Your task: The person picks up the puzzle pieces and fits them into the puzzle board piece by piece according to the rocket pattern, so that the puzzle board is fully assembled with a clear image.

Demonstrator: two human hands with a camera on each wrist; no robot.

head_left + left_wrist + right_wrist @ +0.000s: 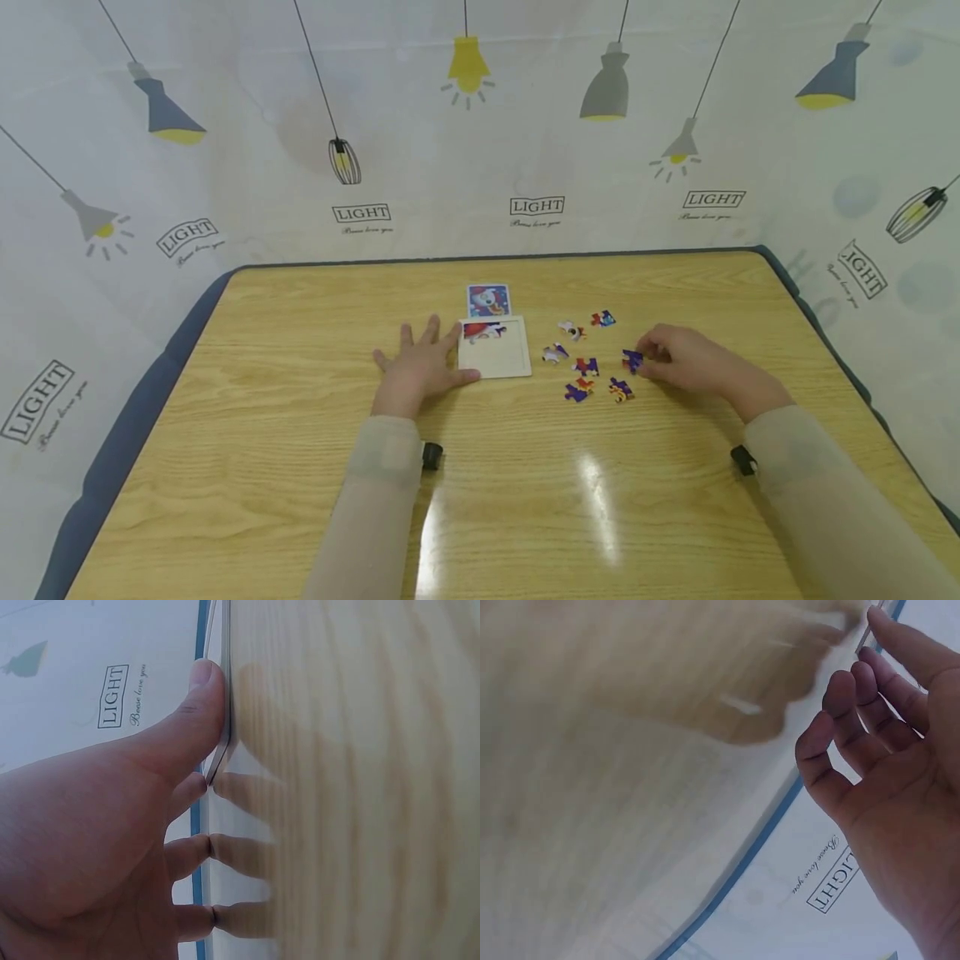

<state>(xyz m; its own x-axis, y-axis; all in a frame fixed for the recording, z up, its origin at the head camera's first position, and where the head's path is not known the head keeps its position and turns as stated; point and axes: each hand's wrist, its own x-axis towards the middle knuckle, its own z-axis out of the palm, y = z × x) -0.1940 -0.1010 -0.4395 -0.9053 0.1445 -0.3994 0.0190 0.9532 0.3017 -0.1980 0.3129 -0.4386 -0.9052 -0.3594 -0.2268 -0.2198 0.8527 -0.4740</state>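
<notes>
My left hand lies spread at the left side of a small wooden puzzle tray. Its thumb presses the tray's edge, and the other fingertips touch the table. A few joined pieces fill the tray's upper left. At the right, my right hand pinches a dark purple puzzle piece between thumb and index finger, low over the table. In the right wrist view the other fingers of the right hand are loosely bent, and the piece is barely visible.
Several loose puzzle pieces lie between the tray and the right hand. A picture card sits just behind the tray. The wooden table ends at a dark blue edge against a lamp-printed curtain.
</notes>
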